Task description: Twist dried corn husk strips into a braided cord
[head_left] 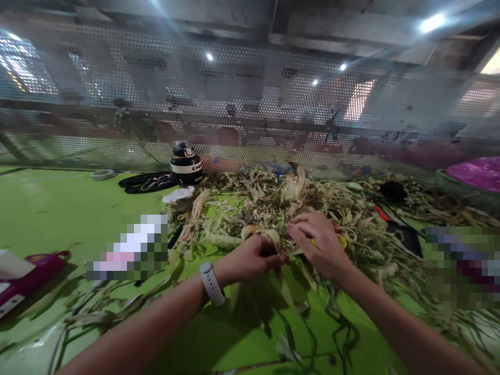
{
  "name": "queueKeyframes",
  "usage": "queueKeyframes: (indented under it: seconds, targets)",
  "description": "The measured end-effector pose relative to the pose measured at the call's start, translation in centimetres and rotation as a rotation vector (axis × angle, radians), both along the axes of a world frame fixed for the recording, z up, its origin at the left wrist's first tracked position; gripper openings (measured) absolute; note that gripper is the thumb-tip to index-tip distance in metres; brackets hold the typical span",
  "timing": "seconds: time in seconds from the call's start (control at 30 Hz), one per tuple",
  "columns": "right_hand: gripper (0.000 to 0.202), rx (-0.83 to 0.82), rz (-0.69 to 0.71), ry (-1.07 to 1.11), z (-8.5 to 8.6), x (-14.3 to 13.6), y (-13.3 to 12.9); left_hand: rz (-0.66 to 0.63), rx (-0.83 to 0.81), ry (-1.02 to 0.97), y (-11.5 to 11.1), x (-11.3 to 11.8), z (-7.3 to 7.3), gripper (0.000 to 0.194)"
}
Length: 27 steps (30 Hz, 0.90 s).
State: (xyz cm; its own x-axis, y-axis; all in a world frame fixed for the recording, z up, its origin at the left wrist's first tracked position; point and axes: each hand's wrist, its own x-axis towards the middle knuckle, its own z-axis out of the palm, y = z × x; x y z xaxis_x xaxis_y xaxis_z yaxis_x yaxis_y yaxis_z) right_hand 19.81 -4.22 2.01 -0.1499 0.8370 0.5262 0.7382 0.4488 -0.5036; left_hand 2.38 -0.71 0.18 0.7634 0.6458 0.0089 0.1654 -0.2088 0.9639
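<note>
My left hand (253,258), with a white watch on its wrist, is closed in a pinch around a pale dried husk strip (274,237) that curls up over the fingers. To its right, my right hand (318,242) reaches over the heap with fingers partly stretched and somewhat apart; no object shows in it, and its thumb is hidden. Both hands are low over the near side of a heap of dried husks and leaves (253,190). A paler husk bundle (292,188) stands up behind them. Something yellow (342,240) peeks out beside my right hand.
On the green table (78,200) are a black bottle (186,164), a black strap-like item (146,182), a tape roll (103,174) and white tissue (178,195). A maroon object (37,276) is at left, a tub with a pink bag (478,174) at right. A perforated metal screen (253,109) rises behind.
</note>
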Motion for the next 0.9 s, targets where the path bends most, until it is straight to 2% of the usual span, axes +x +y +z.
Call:
queueKeyframes:
  seconds: [0.1,0.17,0.27,0.33,0.47,0.63,0.7,0.83,0.9]
  targets:
    - [0.032,-0.364,0.176,0.19,-0.7,-0.3,0.4,-0.073,0.035,0.009,-0.7,0.5,-0.4,0.033]
    - [0.029,-0.494,0.235,0.377,-1.2,-0.9,0.4,-0.103,0.032,0.018,-0.8,0.6,-0.7,0.035]
    - [0.024,-0.459,0.201,0.586,-1.7,-1.6,0.2,-0.105,-0.034,0.045,-0.8,0.5,-1.1,0.04]
    - [0.022,-0.404,0.188,0.65,-1.8,-1.9,0.0,-0.129,-0.101,0.038,-0.8,0.4,-1.1,0.039]
    - [0.021,-0.358,0.203,0.672,-1.8,-2.3,-0.2,-0.191,-0.193,0.021,-1.1,0.5,-1.0,0.038]
    - [0.029,-0.342,0.216,0.645,-1.4,-2.2,-0.1,-0.181,-0.274,-0.015,-1.5,0.7,-1.3,0.039]
    - [0.034,-0.374,0.208,0.601,-1.1,-1.7,0.1,-0.131,-0.328,-0.031,-1.5,0.8,-1.3,0.037]
    - [0.045,-0.531,0.128,0.499,-0.5,-0.5,0.6,0.068,-0.511,-0.115,-1.1,0.8,-0.7,0.035]
    - [0.049,-0.597,0.116,0.444,-0.2,0.0,0.8,0.104,-0.599,-0.2,-0.8,0.6,-0.4,0.032]
